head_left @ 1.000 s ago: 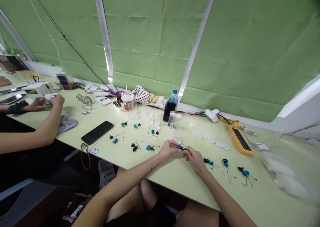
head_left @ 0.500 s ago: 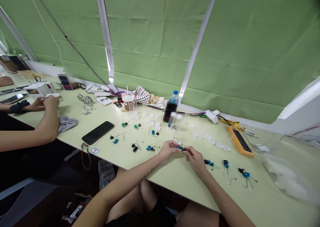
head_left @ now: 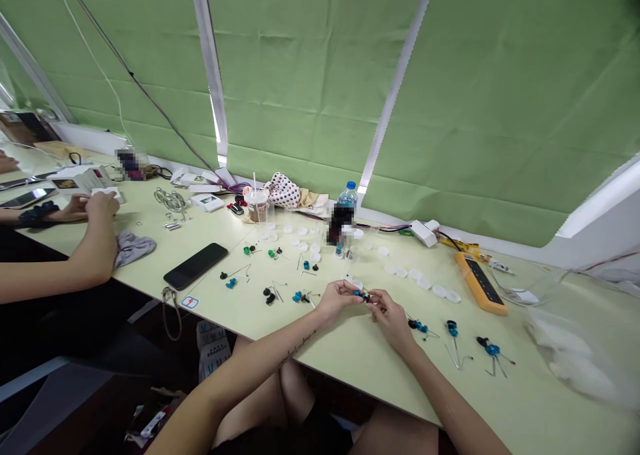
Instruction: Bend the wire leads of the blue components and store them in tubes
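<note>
Between my fingertips, just above the table, is a small blue and black part (head_left: 359, 294) with a thin metal wire. My left hand (head_left: 339, 301) pinches its blue end. My right hand (head_left: 389, 313) has thumb and forefinger closed at the black end; the fingers partly hide the part. Right of my right hand lie similar blue and black pieces with bent metal wires (head_left: 421, 327), one upright-looking piece (head_left: 453, 329) and another farther right (head_left: 492, 349). Left of my left hand is a further blue and black set (head_left: 300, 297).
White round caps (head_left: 424, 284) lie in rows behind my hands. A black phone (head_left: 196, 266), an orange power strip (head_left: 481, 285), a blue-capped bottle (head_left: 349, 196) and a drink cup (head_left: 257, 205) stand or lie around. A co-worker's hands (head_left: 103, 205) work at the left.
Both my hands stay nearly in place on the part, with only slight finger movement. The co-worker's hands at the left have shifted slightly.
</note>
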The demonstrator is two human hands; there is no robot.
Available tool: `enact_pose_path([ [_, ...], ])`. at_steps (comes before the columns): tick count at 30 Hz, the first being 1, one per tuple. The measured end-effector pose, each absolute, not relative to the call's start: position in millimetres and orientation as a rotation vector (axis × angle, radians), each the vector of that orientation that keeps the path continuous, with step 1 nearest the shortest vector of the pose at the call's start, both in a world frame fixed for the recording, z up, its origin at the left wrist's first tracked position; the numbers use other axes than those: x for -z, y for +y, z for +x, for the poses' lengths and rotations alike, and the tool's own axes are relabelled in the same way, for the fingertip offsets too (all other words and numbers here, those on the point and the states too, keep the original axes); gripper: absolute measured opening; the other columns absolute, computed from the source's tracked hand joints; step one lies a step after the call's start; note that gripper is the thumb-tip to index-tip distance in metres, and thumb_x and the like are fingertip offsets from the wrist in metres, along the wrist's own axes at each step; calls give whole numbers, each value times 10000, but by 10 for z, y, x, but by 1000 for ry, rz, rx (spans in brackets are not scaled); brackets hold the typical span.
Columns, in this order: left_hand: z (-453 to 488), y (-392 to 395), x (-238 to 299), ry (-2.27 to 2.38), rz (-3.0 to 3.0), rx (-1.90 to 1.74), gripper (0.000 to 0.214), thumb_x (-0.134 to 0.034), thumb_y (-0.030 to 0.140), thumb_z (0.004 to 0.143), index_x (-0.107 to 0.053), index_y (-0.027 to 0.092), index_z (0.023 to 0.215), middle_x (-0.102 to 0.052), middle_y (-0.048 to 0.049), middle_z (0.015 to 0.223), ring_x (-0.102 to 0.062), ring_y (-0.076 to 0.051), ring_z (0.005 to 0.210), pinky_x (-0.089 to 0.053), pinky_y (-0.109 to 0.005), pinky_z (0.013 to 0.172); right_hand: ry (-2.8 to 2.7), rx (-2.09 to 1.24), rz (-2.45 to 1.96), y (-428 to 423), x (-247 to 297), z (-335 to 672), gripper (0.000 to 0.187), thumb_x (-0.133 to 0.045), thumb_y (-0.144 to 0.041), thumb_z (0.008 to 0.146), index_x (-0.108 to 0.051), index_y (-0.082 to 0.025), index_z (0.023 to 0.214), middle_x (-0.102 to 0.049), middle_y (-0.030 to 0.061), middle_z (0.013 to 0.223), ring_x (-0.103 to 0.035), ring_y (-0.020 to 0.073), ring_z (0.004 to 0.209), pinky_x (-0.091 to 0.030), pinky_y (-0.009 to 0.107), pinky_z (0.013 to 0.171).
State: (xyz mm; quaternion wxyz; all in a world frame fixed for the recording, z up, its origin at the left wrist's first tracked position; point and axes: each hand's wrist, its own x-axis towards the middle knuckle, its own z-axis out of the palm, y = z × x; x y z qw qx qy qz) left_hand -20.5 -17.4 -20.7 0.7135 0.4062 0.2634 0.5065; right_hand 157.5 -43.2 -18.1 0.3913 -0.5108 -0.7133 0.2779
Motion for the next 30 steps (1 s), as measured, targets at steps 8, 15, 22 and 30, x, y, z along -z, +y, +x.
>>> enact_pose_path([
  [8,-202,-173,198,584,918,-1121,354,-830,194,512,-620,109,783,-691,-87,836,-647,-176,777,-467,-350,826,-1848,-697,-1317,-447,165,1578,360,-429,-538,858,-559,-214,946,-632,21,688,-566,165,531,-477,292,572],
  [15,-205,-172,207,571,922,-1124,346,-822,190,530,-618,108,797,-691,-93,843,-647,-173,762,-472,-342,803,-1841,-719,-1295,-450,147,1572,361,-426,-528,866,-561,-211,971,-629,18,692,-570,161,536,-478,282,565],
  [22,-200,-163,229,593,911,-1135,359,-823,189,527,-618,102,808,-690,-92,836,-647,-174,762,-470,-350,809,-1815,-697,-1288,-409,233,1586,360,-480,-520,835,-530,-213,1016,-654,48,841,-577,150,529,-485,287,546],
  [30,-197,-173,213,576,914,-1124,354,-828,193,511,-625,108,788,-694,-86,833,-647,-177,762,-469,-347,810,-1846,-701,-1294,-433,193,1592,314,-460,-496,860,-556,-211,948,-647,25,713,-558,154,524,-476,283,562],
])
